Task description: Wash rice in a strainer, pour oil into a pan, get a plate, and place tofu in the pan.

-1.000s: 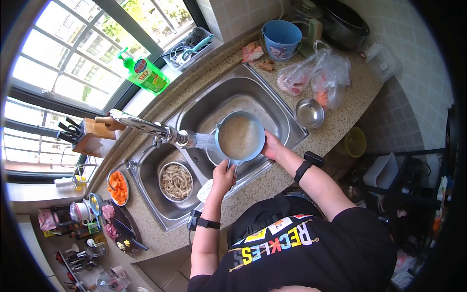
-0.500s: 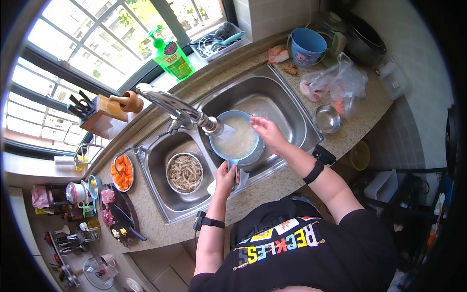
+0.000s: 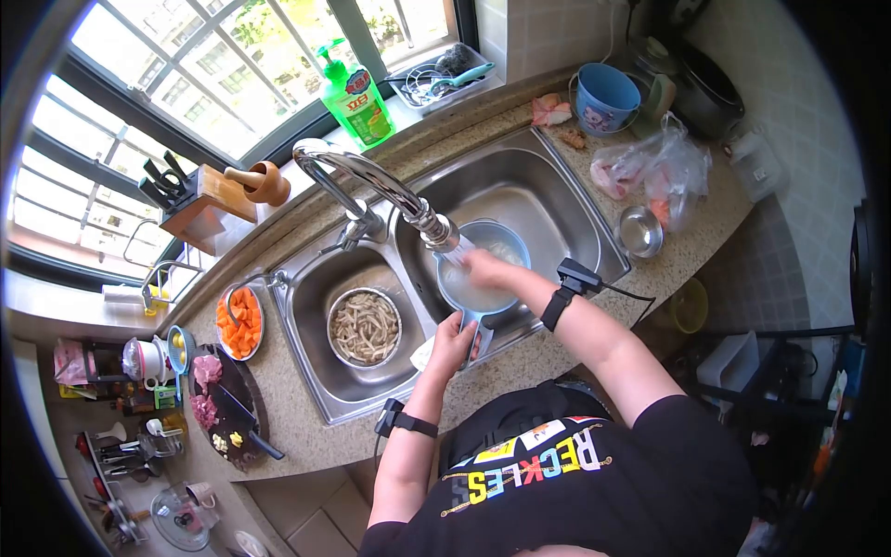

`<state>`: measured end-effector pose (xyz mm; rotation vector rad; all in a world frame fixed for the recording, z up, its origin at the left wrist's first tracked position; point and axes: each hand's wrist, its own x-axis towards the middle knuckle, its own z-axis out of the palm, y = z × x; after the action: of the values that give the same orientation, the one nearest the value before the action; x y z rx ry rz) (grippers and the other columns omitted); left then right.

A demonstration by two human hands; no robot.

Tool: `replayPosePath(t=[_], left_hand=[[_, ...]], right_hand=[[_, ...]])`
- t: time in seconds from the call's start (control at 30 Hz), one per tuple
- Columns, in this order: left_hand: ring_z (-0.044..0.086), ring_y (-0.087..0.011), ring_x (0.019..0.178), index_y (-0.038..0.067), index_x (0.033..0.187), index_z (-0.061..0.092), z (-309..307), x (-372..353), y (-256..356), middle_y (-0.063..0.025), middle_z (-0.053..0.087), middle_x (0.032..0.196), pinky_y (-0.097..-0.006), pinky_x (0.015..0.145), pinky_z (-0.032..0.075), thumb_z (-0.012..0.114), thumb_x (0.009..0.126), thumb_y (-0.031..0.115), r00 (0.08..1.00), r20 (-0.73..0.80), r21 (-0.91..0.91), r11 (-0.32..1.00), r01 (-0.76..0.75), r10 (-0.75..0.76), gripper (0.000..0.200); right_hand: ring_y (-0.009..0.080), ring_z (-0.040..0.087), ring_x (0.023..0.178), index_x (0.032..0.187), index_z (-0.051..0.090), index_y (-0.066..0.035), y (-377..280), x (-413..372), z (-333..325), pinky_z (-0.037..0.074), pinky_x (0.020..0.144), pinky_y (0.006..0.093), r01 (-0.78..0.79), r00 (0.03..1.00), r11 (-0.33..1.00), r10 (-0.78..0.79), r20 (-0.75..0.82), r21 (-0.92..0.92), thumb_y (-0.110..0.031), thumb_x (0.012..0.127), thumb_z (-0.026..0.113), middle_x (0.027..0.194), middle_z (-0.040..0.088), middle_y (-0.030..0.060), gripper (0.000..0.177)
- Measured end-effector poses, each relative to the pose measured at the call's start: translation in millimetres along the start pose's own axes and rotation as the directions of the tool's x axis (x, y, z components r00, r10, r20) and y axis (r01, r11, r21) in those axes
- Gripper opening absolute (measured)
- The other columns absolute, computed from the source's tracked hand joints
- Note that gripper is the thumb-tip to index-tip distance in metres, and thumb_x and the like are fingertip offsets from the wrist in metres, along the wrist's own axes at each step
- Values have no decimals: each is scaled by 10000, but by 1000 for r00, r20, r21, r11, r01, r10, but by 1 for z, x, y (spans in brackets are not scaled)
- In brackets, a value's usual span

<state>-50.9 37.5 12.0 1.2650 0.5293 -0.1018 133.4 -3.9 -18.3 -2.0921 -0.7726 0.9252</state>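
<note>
A blue strainer [image 3: 513,243] sits in the right sink basin under the running chrome faucet [image 3: 397,191], with pale, cloudy contents. Its handle is gripped by my left hand [image 3: 452,343], near the front edge of the sink. My right hand [image 3: 484,271] reaches into the strainer beside the water stream; its fingers are blurred and partly hidden by the water. In the left basin stands a round bowl of pale strips [image 3: 365,327].
Left of the sink are a bowl of orange chunks [image 3: 241,322] and a dark board [image 3: 243,381] with meat and a knife. At the right lie a metal bowl [image 3: 640,231], plastic bags [image 3: 676,172] and a blue bucket [image 3: 607,97]. Green soap [image 3: 360,110] stands by the window.
My right hand has moved from above the strainer's right rim down into it. The view has shifted slightly. My left hand keeps its grip on the handle.
</note>
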Motion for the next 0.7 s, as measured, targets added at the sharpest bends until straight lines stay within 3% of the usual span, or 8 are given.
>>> replayPosePath(t=[0.1,0.23,0.43,0.5,0.53,0.57,0.6,0.7], left_hand=[[452,-96,420,30,848,470,-6,0,2,-37,517,608,-230,400,367,462,907,104,1000,-11,-20,1000,12,-12,96],[452,-100,410,30,845,470,-9,1,0,-38,515,600,-228,393,369,454,906,93,1000,-21,-15,1000,3,-4,90],[462,-102,412,24,836,471,-1,17,-5,-39,518,610,-229,389,372,459,902,87,994,-56,-42,994,-97,95,92],[463,-100,414,22,837,472,3,18,-6,-38,517,613,-227,388,372,459,901,84,995,-65,-32,996,-82,80,90],[463,-98,417,21,838,473,4,19,-6,-38,517,616,-225,386,372,458,901,80,995,-70,-19,998,-66,65,88],[463,-98,417,21,838,473,5,18,-7,-38,517,616,-225,386,372,458,901,80,996,-70,-18,998,-64,63,88],[464,-97,420,21,839,474,5,17,-8,-37,516,618,-223,386,371,458,900,78,996,-61,-29,998,-62,61,85],[465,-94,425,22,841,474,3,15,-11,-35,515,620,-219,384,370,458,899,76,997,-60,-31,998,-53,51,82]], right_hand=[[320,578,986,1062,606,-59,-30,-27,-22,446,851,380,155,951,915,-36,308,-372,10,696,515,1022,601,207,383],[332,593,942,997,630,-21,-35,-26,-52,461,825,379,157,983,908,-105,153,-388,-9,694,530,950,614,225,319],[329,626,835,845,641,55,-13,-8,-54,497,725,410,-17,999,838,38,27,-546,-51,710,527,798,616,269,206],[315,621,844,962,566,65,-35,-25,-54,497,732,444,-431,873,890,453,179,-151,-38,772,469,900,618,215,237],[315,621,844,962,566,65,-24,-25,-43,497,732,444,-432,872,889,454,181,-151,-38,772,469,900,618,215,237],[311,601,891,1031,513,62,-7,-23,-27,496,742,452,-468,874,842,395,282,269,-48,797,472,962,591,195,261],[308,581,938,1099,460,59,-4,-24,-22,494,751,460,-459,888,624,302,347,632,-57,822,474,1024,565,174,301],[297,563,976,1157,413,21,0,-22,-16,500,758,446,-424,906,386,171,388,819,-36,835,480,1069,536,161,333]])
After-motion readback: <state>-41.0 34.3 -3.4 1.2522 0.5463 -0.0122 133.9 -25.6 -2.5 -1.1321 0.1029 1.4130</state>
